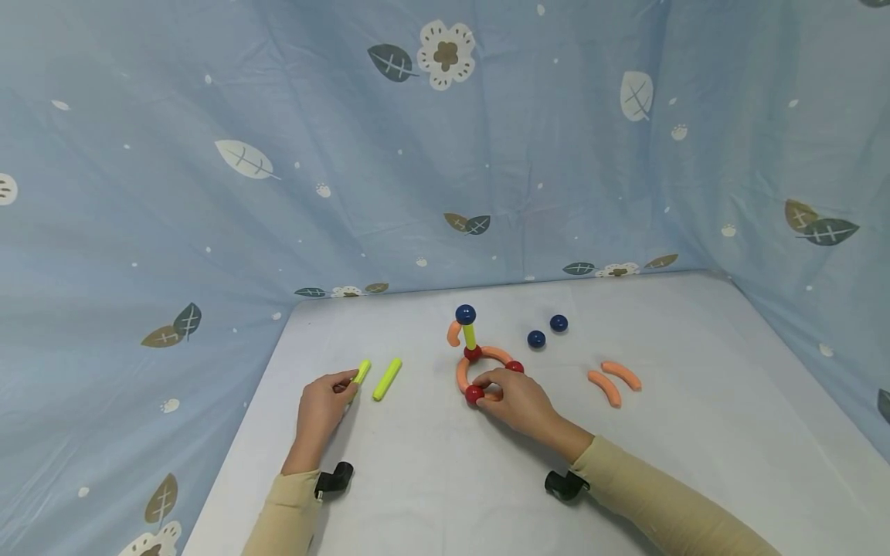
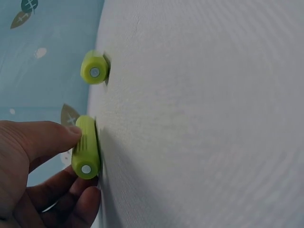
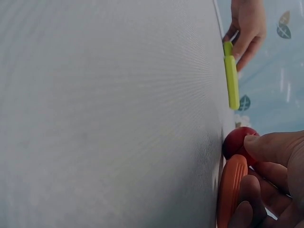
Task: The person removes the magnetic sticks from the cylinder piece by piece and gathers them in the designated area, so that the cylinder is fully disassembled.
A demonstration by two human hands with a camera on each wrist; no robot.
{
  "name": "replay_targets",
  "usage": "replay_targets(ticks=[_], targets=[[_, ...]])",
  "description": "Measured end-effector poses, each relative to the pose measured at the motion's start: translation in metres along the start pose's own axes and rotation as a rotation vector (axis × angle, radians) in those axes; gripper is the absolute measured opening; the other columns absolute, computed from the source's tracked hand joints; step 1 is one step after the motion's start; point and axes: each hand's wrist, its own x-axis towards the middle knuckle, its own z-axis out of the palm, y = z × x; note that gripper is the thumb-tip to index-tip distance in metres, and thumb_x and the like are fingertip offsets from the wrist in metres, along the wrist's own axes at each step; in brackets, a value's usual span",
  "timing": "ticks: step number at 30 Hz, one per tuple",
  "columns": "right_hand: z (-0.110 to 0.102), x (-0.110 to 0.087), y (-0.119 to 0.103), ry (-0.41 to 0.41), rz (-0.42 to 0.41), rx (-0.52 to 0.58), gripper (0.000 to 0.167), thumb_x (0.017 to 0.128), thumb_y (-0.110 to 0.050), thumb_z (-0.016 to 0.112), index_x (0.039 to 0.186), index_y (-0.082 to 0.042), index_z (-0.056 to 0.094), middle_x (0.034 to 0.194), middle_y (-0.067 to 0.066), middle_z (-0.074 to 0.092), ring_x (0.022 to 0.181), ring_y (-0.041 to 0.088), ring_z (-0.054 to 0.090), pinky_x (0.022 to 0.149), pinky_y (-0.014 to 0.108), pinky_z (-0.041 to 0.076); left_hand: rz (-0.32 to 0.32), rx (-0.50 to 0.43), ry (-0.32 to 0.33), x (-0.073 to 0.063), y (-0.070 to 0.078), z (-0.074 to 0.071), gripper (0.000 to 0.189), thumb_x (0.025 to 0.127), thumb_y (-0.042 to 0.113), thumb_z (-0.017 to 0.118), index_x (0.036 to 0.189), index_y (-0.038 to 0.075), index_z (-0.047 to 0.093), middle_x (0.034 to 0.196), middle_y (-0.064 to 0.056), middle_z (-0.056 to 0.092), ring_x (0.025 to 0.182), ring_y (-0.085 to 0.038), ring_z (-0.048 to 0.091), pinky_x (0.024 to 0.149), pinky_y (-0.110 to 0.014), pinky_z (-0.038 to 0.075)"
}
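Note:
My left hand [image 1: 321,409] pinches a yellow-green magnetic stick [image 2: 86,149] between thumb and fingers, low over the white table. Just right of it lies a second yellow-green stick [image 1: 387,379]. With my right hand [image 1: 520,400] I pinch a red ball [image 3: 237,142] at the near side of a ring of curved orange sticks [image 1: 462,374] and red balls. One orange stick [image 3: 232,190] runs beside that ball, under my right fingers. At the ring's far side a yellow-green stick [image 1: 469,336] stands upright on another red ball [image 1: 473,353], topped by a blue ball [image 1: 465,314].
Behind the ring, left of the upright stick, is a curved orange piece [image 1: 453,333]. Two loose blue balls [image 1: 536,339] sit at the back right. Farther right lie two curved orange sticks [image 1: 604,388]. A blue patterned curtain [image 1: 528,154] hangs behind the table.

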Motion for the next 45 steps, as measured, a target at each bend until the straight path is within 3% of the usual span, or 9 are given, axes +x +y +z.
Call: replay_targets(ticks=[14,20,25,34,39,45], targets=[[0.000,-0.001,0.001,-0.007,-0.016,-0.009,0.028,0.086,-0.021,0.082,0.113,-0.022,0.075,0.088,-0.014,0.064,0.070,0.007,0.053,0.060,0.023,0.047,-0.007,0.029,0.001,-0.001,0.002,0.000,0.034,0.093,0.017,0.075,0.125,0.006,0.072,0.105,-0.013,0.072,0.090,-0.025,0.064,0.065,-0.032,0.050],[0.000,-0.002,0.002,-0.011,-0.002,-0.005,0.031,0.086,-0.020,0.083,0.116,-0.020,0.074,0.099,-0.011,0.069,0.077,0.006,0.056,0.067,0.025,0.051,-0.012,0.029,0.005,-0.002,0.002,0.001,0.036,0.093,0.017,0.076,0.126,0.006,0.071,0.108,-0.014,0.071,0.091,-0.026,0.064,0.067,-0.034,0.051],[-0.002,-0.004,0.003,0.019,-0.005,0.005,0.030,0.086,-0.017,0.081,0.116,-0.020,0.074,0.107,-0.009,0.071,0.079,0.004,0.058,0.072,0.027,0.053,-0.013,0.035,0.012,-0.003,0.003,0.002,0.040,0.092,0.018,0.076,0.130,0.005,0.069,0.115,-0.016,0.070,0.098,-0.030,0.065,0.073,-0.042,0.055],[-0.008,-0.007,0.007,0.061,-0.056,0.025,0.028,0.087,-0.019,0.081,0.115,-0.020,0.074,0.102,-0.009,0.071,0.075,0.003,0.057,0.068,0.025,0.053,0.027,0.043,0.037,-0.003,0.006,0.003,0.043,0.093,0.017,0.075,0.133,0.004,0.066,0.130,-0.020,0.064,0.112,-0.035,0.064,0.085,-0.050,0.056],[-0.015,-0.005,0.009,0.056,-0.059,0.036,0.032,0.089,-0.020,0.080,0.120,-0.020,0.071,0.101,-0.007,0.068,0.075,0.005,0.055,0.067,0.025,0.050,0.076,0.050,0.067,-0.004,0.018,0.008,0.041,0.093,0.017,0.075,0.131,0.005,0.067,0.133,-0.018,0.063,0.116,-0.035,0.062,0.092,-0.051,0.053],[-0.025,0.002,0.010,0.118,-0.121,0.019,0.032,0.090,-0.014,0.077,0.121,-0.013,0.070,0.090,-0.005,0.061,0.072,0.010,0.050,0.058,0.023,0.045,0.159,0.006,0.095,-0.004,0.045,0.016,0.038,0.092,0.016,0.075,0.129,0.005,0.069,0.132,-0.018,0.064,0.121,-0.037,0.060,0.100,-0.053,0.049]])
